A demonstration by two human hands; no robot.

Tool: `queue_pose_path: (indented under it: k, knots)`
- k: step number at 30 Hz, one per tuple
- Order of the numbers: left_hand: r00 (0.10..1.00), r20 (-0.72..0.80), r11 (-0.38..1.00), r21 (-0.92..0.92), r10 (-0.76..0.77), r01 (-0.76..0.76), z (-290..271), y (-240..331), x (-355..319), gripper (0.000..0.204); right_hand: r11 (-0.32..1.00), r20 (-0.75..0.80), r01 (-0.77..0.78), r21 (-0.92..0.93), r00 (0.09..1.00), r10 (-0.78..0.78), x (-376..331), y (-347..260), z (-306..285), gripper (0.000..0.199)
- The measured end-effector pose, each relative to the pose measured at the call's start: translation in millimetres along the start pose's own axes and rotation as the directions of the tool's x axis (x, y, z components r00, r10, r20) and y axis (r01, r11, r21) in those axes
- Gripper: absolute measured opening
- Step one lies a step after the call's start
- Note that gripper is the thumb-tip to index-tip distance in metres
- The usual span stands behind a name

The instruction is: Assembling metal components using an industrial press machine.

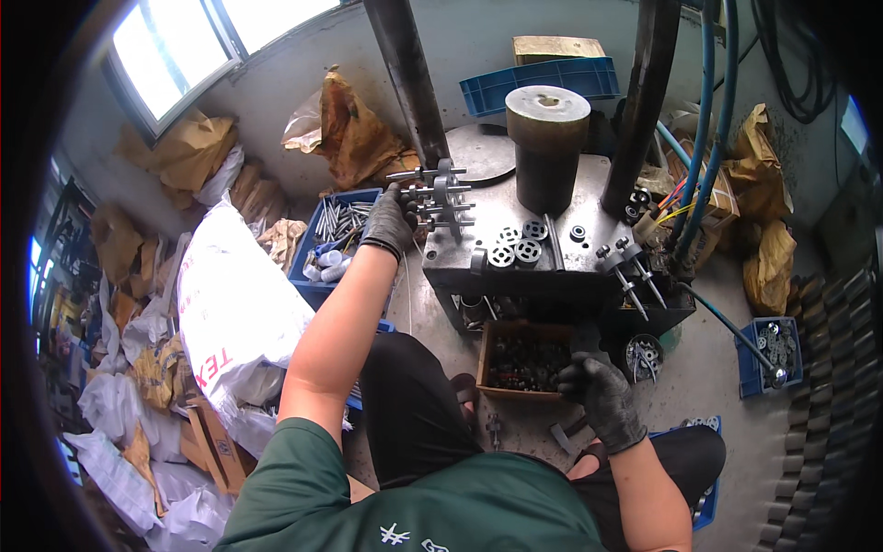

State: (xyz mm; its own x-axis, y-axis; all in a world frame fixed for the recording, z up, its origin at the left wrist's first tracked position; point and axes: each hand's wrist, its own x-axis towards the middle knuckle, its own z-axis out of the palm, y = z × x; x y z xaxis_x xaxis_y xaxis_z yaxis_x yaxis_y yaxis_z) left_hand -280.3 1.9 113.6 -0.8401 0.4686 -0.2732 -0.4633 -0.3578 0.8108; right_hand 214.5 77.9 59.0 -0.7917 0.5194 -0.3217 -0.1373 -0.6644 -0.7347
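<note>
Left hand (390, 221) grips pronged metal assembly (440, 198) | right hand (602, 396) curled at parts box (522, 361) corner, contents unclear

Your path across the press table (478, 248) is hemmed by two steel columns (409, 78), the central cylinder (546, 147) and loose round discs (515, 248); bare concrete floor (708, 377) lies open right.

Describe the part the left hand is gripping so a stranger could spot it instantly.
Find the grey press table under the big dark cylinder. At its left edge, the gloved left hand grips a metal hub bristling with bolts, unlike the flat discs nearby.
</note>
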Motion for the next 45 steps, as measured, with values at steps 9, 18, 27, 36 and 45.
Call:
queue_pose_path:
  k: [9, 18, 27, 36, 45]
  knots:
    - [0.995, -0.08, 0.963, -0.268, -0.052, 0.028, 16.0, -41.4, -48.6, 0.014, 1.0, -0.032, -0.001, -0.002, 0.999, 0.001, -4.0, -7.4, -0.3, 0.031]
    - [0.806, 0.531, 0.923, 0.382, -0.261, 0.048, 86.1, -204.4, -199.8, 0.021, 0.871, 0.015, 0.267, -0.413, 0.958, -0.287, 14.6, -106.3, -8.2, 0.026]
    - [0.735, 0.428, 0.85, 0.285, -0.526, 0.442, 173.6, -263.2, -203.7, 0.035, 0.326, -0.105, 0.106, -0.94, 0.816, -0.569, 120.4, -146.8, -121.3, 0.028]
    - [0.61, 0.542, 0.695, -0.063, -0.579, 0.716, 196.7, -307.2, -172.2, 0.029, 0.404, -0.212, -0.034, -0.914, 0.89, -0.404, 131.7, -146.2, -63.2, 0.031]
    - [0.556, 0.578, 0.646, -0.065, -0.597, 0.761, 198.9, -311.8, -172.3, 0.035, 0.089, 0.068, 0.11, -0.99, 0.922, -0.381, 155.4, -133.3, -124.0, 0.041]
